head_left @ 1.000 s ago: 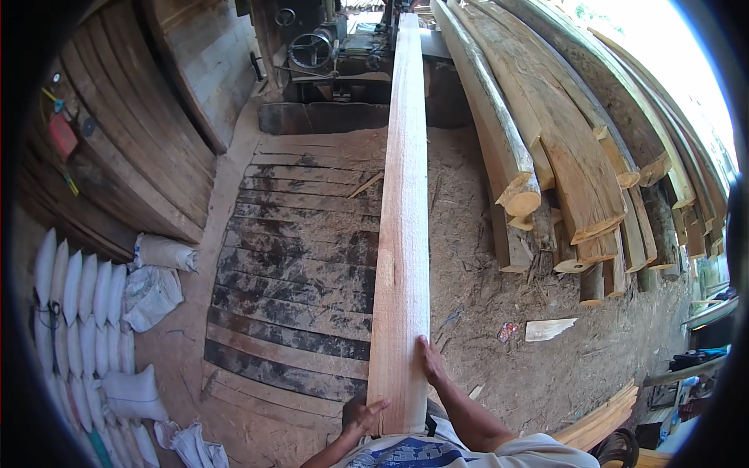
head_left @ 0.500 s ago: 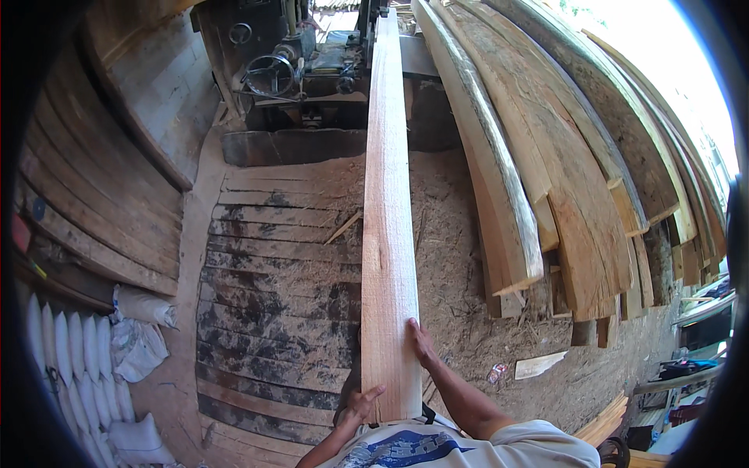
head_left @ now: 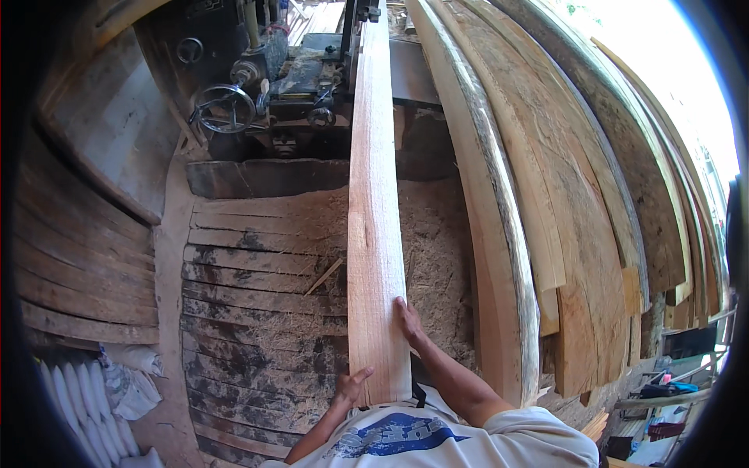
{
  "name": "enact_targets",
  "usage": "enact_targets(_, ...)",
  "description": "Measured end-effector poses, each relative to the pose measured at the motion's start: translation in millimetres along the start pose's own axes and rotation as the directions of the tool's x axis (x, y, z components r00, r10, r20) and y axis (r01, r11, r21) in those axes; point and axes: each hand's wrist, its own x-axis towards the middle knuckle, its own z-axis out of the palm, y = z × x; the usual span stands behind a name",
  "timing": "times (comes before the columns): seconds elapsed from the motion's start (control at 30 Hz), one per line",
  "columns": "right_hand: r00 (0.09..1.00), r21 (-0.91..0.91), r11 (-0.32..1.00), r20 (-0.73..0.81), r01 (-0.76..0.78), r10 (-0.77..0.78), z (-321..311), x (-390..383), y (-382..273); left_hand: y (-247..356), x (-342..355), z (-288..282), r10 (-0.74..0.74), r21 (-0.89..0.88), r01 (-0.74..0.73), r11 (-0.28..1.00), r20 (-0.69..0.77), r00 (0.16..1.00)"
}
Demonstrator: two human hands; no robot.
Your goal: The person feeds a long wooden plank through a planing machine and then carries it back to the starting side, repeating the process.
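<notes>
A long sawn wooden board [head_left: 378, 226] runs away from my body, its near end close to my waist and its far end beside a dark machine [head_left: 300, 93] with handwheels. My left hand [head_left: 353, 387] grips the board's left edge near that end, thumb on the upper face and fingers hidden below. A little farther along, my right hand [head_left: 409, 321] is closed round the right edge, its thumb at the rim and its other fingers partly hidden.
Thick rough planks [head_left: 577, 226] are stacked to the right. Sawdust lies over the slatted floor [head_left: 265, 312], with a wood splinter [head_left: 323, 277] on it. White sacks [head_left: 86, 405] and leaning boards [head_left: 86, 257] line the left. A low dark beam [head_left: 269, 178] crosses before the machine.
I have moved forward, so the machine and stacked planks appear nearer. The board has gone forward with me, both hands keeping their places on it.
</notes>
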Motion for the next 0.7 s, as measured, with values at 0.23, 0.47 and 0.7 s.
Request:
enact_targets(0.23, 0.997, 0.069, 0.997, 0.068, 0.029, -0.033, -12.0, 145.4, -100.2, 141.7, 110.4, 28.7, 0.037, 0.075, -0.033, 0.997, -0.053, 0.998)
enact_targets(0.47, 0.945, 0.089, 0.955, 0.148, 0.282, -0.293, -24.4, 208.6, -154.2, 274.0, 210.4, 55.5, -0.031, 0.073, 0.031, 0.997, -0.003, 1.0)
enact_targets(0.7, 0.937, -0.189, 0.938, 0.252, 0.292, -0.241, -68.8, 253.4, -199.3, 411.5, 327.5, 81.3, 0.036, 0.166, -0.039, 0.985, 0.024, 0.999)
